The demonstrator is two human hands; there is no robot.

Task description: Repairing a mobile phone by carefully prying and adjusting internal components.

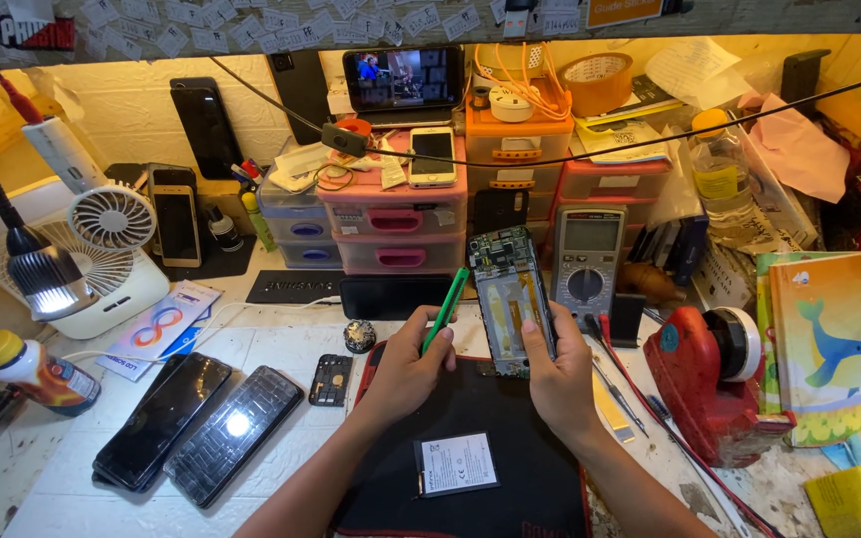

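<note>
From the head camera, looking down over the bench (281, 349), the person's two hands work close together above a black mat (470, 399). The right hand (558, 374) is clamped on an opened phone (510, 299), its back off and circuit board showing, held tilted up with the fingers wrapped around its right edge and the thumb on its lower face. The left hand (406, 369) is closed around a green pry tool (445, 309), which slants up toward the phone's left edge; whether the tip touches it I cannot tell.

On the mat nearer the person lies a flat phone battery (455, 463) with a white label. Left of the mat sit a small black phone part (331, 381) and two dark phones (191, 423) lying side by side. A multimeter (587, 259) stands just behind the opened phone, with pink and orange drawer boxes (396, 224) beyond it. A red tape dispenser (715, 384) sits to the right, a small white fan (112, 219) and a lit gooseneck lamp (47, 279) to the left.
</note>
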